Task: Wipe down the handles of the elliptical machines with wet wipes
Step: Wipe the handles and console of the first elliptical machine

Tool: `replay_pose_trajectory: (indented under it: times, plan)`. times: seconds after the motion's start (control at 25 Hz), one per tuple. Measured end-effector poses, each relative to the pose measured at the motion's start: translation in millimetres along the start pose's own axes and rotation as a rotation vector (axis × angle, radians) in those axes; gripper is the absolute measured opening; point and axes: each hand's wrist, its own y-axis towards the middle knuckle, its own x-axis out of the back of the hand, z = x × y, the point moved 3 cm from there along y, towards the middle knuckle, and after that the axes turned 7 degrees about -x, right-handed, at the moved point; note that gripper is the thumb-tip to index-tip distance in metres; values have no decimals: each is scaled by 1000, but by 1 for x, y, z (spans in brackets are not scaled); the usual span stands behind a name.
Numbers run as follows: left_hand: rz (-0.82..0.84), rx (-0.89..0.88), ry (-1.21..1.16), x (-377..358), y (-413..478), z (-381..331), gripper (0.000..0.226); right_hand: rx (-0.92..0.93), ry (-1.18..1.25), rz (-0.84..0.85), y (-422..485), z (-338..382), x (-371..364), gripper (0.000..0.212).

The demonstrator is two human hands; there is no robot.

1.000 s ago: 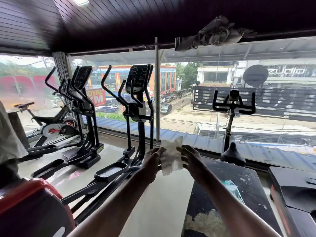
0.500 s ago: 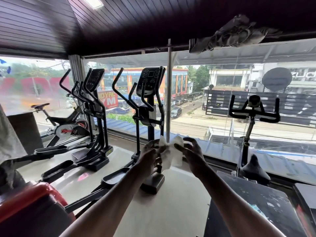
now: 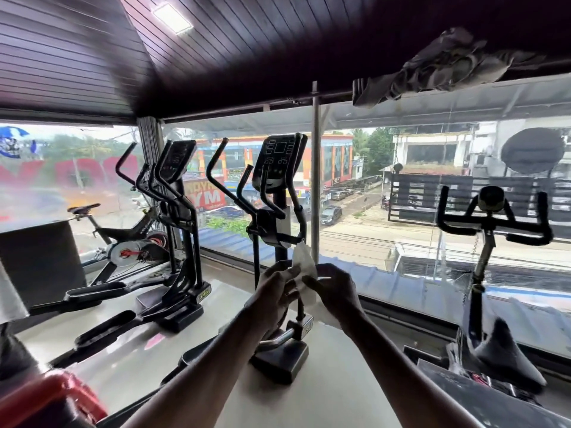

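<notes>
Both my hands are raised in front of me and hold a white wet wipe (image 3: 304, 265) between them. My left hand (image 3: 276, 288) pinches its left side and my right hand (image 3: 335, 290) pinches its right side. Just beyond the wipe stands a black elliptical machine (image 3: 278, 211) with a console and curved black handles (image 3: 216, 171). A second black elliptical (image 3: 176, 217) stands further left, by the window. My hands are apart from both machines' handles.
A spin bike (image 3: 491, 230) with black handlebars and saddle stands at the right. Another bike (image 3: 129, 242) is at the far left, behind a dark box (image 3: 40, 261). Large windows run along the far side. A red object (image 3: 52, 400) is at the lower left.
The view has moved forward and right toward the nearer elliptical. My hands have come closer together on the wipe, which now looks more bunched.
</notes>
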Motion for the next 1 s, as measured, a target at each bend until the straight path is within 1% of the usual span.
replay_pose_trajectory:
  times: [0.08,0.12,0.2,0.24,0.28,0.32,0.4,0.44,0.48,0.68,0.72,0.8,0.88,0.96,1.0]
  plan:
    - [-49,-34,67,5,15,0,19,13,-42,-9,18,-3,-3,21]
    - [-77,-64,130,9,24,-3,24,9,-64,7,28,-5,-5,20]
    - [-72,-88,241,20,46,-9,46,1,-104,75,48,-5,-12,16]
    - [-40,-81,262,25,56,-12,56,-6,-104,120,57,-4,-16,14]
    - [-2,-59,263,30,67,-17,62,-12,-93,164,65,-3,-19,13]
    - [50,-32,277,36,81,-21,64,-13,-74,199,75,0,-23,14]
    - [168,-29,380,49,113,-29,65,-12,-41,230,96,5,-32,13]
    - [222,-53,432,56,128,-34,63,-9,-36,229,107,6,-38,11]
    - [255,-85,473,63,144,-40,55,-1,-31,224,120,8,-44,9]
    - [316,-239,714,96,215,-70,11,26,3,198,172,20,-71,22]
    - [322,-249,727,103,230,-76,8,25,-10,200,182,23,-78,23]
    - [332,-251,712,117,259,-86,15,9,-62,203,203,26,-92,18]
    - [326,-240,656,131,282,-95,17,-4,-83,164,222,28,-104,13]
    - [323,-207,548,144,298,-99,9,-14,-17,135,236,33,-112,15]
    - [336,-187,493,150,305,-100,9,-18,23,137,244,36,-118,17]
